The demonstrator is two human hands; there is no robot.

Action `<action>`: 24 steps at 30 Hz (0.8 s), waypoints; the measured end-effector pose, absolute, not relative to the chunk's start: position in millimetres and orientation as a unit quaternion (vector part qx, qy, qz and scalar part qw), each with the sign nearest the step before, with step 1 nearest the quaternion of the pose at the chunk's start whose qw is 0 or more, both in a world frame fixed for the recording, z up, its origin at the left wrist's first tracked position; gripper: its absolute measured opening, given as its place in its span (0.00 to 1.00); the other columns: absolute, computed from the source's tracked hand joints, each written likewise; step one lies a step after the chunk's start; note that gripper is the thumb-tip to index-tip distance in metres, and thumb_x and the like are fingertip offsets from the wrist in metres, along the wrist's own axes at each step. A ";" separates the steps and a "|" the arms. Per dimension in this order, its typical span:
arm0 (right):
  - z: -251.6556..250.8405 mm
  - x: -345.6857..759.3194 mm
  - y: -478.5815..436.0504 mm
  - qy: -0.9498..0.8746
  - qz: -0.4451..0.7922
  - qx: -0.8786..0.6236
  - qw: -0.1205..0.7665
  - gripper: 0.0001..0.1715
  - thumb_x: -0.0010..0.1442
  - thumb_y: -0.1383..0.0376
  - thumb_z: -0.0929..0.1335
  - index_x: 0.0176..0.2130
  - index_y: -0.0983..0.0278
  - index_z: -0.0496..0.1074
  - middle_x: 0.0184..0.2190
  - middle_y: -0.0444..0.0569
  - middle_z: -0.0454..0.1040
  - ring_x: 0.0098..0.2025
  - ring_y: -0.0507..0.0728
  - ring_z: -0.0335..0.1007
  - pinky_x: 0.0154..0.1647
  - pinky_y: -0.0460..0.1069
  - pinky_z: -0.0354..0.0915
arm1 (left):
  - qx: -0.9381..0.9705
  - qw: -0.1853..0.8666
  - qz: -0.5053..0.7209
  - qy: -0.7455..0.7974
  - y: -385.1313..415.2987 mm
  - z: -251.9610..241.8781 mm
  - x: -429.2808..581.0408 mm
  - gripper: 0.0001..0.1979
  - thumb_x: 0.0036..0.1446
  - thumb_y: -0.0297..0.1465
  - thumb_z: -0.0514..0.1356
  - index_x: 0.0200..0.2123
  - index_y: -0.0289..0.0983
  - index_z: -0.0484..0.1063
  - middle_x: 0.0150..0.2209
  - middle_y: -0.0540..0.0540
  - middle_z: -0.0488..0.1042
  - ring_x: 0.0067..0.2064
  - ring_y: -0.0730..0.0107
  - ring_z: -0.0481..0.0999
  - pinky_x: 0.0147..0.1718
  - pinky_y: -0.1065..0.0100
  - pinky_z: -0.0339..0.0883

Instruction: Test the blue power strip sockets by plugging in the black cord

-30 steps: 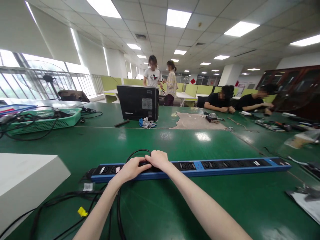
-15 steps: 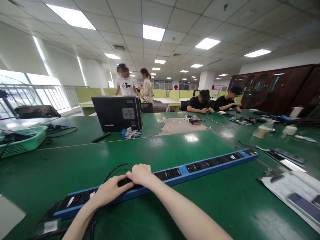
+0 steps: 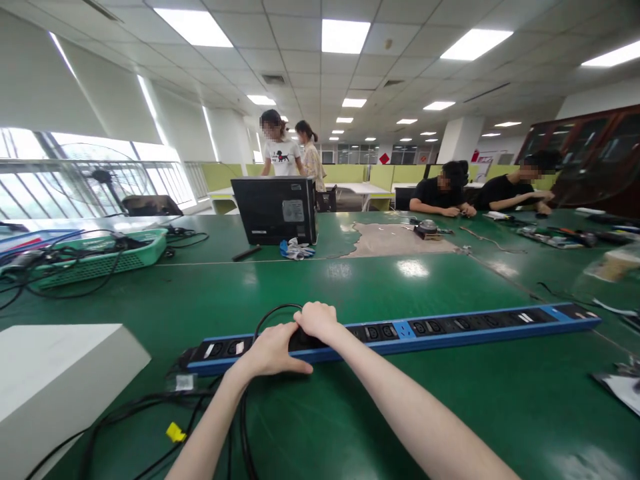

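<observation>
A long blue power strip (image 3: 450, 329) with black sockets lies across the green table (image 3: 350, 413). My left hand (image 3: 273, 350) clasps the strip near its left end, fingers over the top and thumb against its front edge. Right beside it, my right hand (image 3: 317, 320) is curled over a black plug (image 3: 300, 340) seated in the strip. A black cable (image 3: 273, 311) loops up behind both hands. More black cables (image 3: 125, 407) trail from the strip's left end toward me, one with a yellow tag (image 3: 175, 433).
A white box (image 3: 55, 380) sits at the near left. A green basket (image 3: 95, 257) of cables stands at the far left, a black computer case (image 3: 275, 210) at the back centre. Two people sit at the far right, two stand behind the case. Papers (image 3: 623, 383) lie at the right.
My head swung right and then back left, so the view shifted. Both hands stayed on the strip at the plug; my left thumb now rests lower on the front edge.
</observation>
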State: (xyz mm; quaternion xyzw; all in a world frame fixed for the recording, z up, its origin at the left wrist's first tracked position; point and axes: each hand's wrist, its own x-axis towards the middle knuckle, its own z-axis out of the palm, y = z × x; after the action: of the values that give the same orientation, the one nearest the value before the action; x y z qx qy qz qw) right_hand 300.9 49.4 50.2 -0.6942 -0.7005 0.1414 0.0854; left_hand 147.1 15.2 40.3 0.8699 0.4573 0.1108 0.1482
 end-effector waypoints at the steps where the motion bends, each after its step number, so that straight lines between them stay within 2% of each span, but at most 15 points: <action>1: 46.9 301.0 48.7 -0.699 0.133 -0.696 0.098 0.27 0.65 0.53 0.60 0.44 0.67 0.80 0.45 0.63 0.79 0.48 0.69 0.76 0.45 0.59 0.68 | 0.872 0.127 0.102 0.462 15.6 36.6 148.0 0.39 0.37 0.51 0.71 0.51 0.38 0.73 0.49 0.38 0.78 0.49 0.44 0.77 0.48 0.58 0.67; 5: 28.8 305.7 39.0 -0.691 0.118 -0.694 0.164 0.29 0.63 0.46 0.60 0.40 0.63 0.79 0.40 0.59 0.81 0.43 0.67 0.78 0.41 0.56 0.67 | 0.870 0.090 0.113 0.471 21.5 23.2 150.0 0.37 0.37 0.51 0.72 0.49 0.37 0.73 0.47 0.39 0.78 0.48 0.45 0.77 0.46 0.57 0.66; 8: 18.3 309.2 31.8 -0.690 0.107 -0.688 0.199 0.26 0.64 0.46 0.61 0.36 0.60 0.78 0.37 0.55 0.81 0.40 0.64 0.77 0.39 0.52 0.65 | 0.873 0.101 0.126 0.460 27.6 17.4 147.5 0.40 0.34 0.53 0.72 0.49 0.38 0.73 0.46 0.39 0.78 0.47 0.46 0.77 0.44 0.59 0.66; 12: 19.1 313.9 30.8 -0.703 0.114 -0.671 0.205 0.26 0.65 0.45 0.61 0.32 0.60 0.75 0.33 0.52 0.80 0.37 0.61 0.76 0.35 0.49 0.61 | 0.871 0.103 0.136 0.460 30.7 14.0 143.8 0.41 0.32 0.54 0.73 0.48 0.38 0.73 0.46 0.40 0.78 0.46 0.46 0.77 0.43 0.59 0.66; 17: 28.8 330.5 33.2 -0.759 0.183 -0.594 0.194 0.30 0.61 0.39 0.65 0.33 0.62 0.72 0.31 0.49 0.78 0.32 0.56 0.72 0.30 0.46 0.55 | 0.873 0.095 0.136 0.459 28.8 13.0 143.3 0.39 0.34 0.54 0.72 0.47 0.39 0.74 0.45 0.42 0.78 0.46 0.48 0.77 0.43 0.59 0.66; 20: 28.8 338.8 34.5 -0.776 0.219 -0.553 0.210 0.29 0.60 0.39 0.66 0.34 0.63 0.71 0.30 0.46 0.76 0.29 0.52 0.68 0.28 0.45 0.53 | 0.873 0.083 0.128 0.464 28.9 12.7 144.5 0.38 0.34 0.55 0.72 0.46 0.38 0.74 0.44 0.42 0.78 0.46 0.47 0.77 0.44 0.58 0.66; 24: 24.8 337.2 42.5 -0.758 0.232 -0.568 0.221 0.28 0.64 0.43 0.63 0.31 0.63 0.71 0.27 0.45 0.74 0.28 0.51 0.64 0.27 0.45 0.50 | 0.872 0.094 0.132 0.462 29.9 12.4 146.4 0.41 0.35 0.53 0.73 0.51 0.38 0.73 0.47 0.40 0.78 0.48 0.46 0.77 0.45 0.58 0.66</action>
State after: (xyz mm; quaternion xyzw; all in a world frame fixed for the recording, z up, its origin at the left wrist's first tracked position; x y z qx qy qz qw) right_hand 337.2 42.5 24.8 -0.5683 -0.7579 0.2320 0.2211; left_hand 146.4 29.9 12.4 0.8720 0.4617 0.1324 0.0943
